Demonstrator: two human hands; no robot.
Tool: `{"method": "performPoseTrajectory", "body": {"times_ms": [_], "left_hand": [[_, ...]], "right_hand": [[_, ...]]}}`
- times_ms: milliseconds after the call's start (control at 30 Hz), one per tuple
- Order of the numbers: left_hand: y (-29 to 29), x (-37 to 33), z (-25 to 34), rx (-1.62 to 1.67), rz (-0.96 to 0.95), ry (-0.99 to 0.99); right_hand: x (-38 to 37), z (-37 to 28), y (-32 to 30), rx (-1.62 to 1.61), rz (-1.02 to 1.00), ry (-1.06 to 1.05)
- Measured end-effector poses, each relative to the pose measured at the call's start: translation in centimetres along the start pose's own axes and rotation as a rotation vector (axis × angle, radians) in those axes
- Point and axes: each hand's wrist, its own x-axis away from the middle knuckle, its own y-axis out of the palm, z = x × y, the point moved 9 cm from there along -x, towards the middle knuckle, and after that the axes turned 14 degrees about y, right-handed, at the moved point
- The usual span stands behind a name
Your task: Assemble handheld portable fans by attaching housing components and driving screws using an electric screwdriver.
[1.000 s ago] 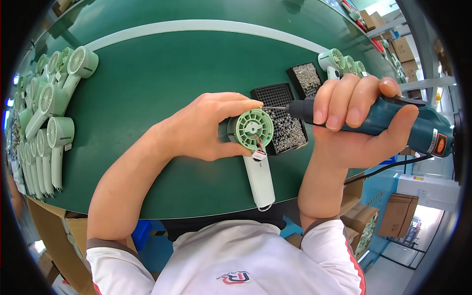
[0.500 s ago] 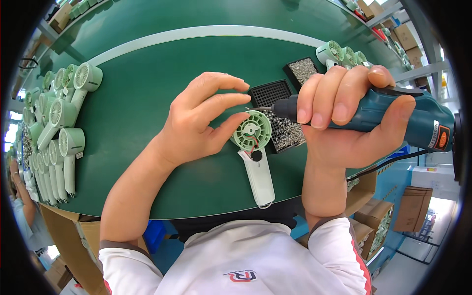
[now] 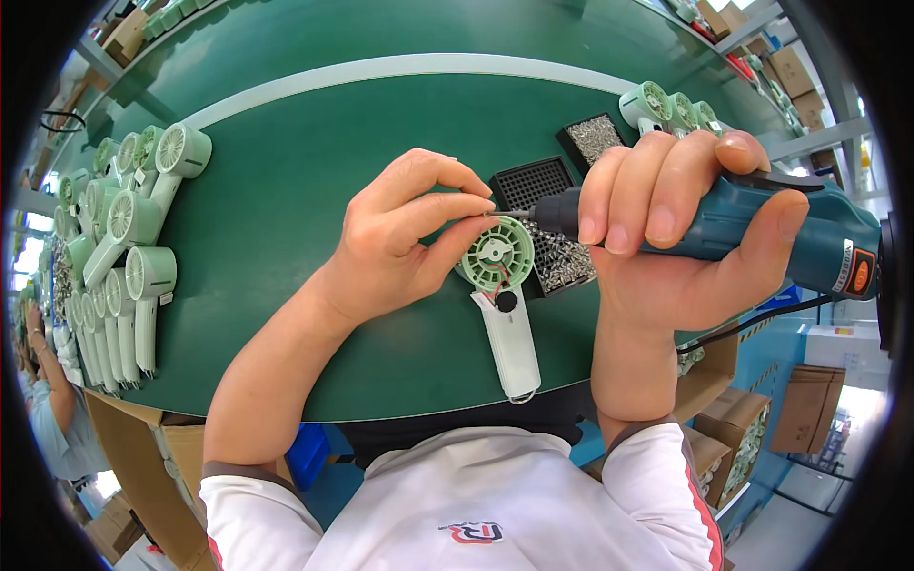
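My right hand is wrapped round a teal electric screwdriver, held level with its bit pointing left. At the bit's tip the thumb and fingers of my left hand are pinched together; what lies between them is too small to make out. Just below the bit, a handheld fan lies on the table, its round green head at the far end. Red wires and a round black piece show where the head meets the pale handle.
Behind the screwdriver are a black tray of screws and another screw tray. Many fans crowd the table's left side, with more fans at far right. A black cord trails right; cartons stand below the table.
The fingers of my left hand, apart before, have closed together at the bit's tip. The right hand still holds the screwdriver over the fan; the whole view has shifted slightly.
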Motion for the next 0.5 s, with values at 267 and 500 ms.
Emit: {"method": "performPoseTrajectory", "body": {"times_ms": [267,500], "left_hand": [[0.21,0.45,-0.43,0.095,0.026,-0.089],[0.27,0.59,-0.68,0.136,-0.054,-0.115]], "right_hand": [[-0.15,0.07,0.27,0.02,-0.038,-0.012],[-0.51,0.45,0.24,0.021,0.032,0.039]]}}
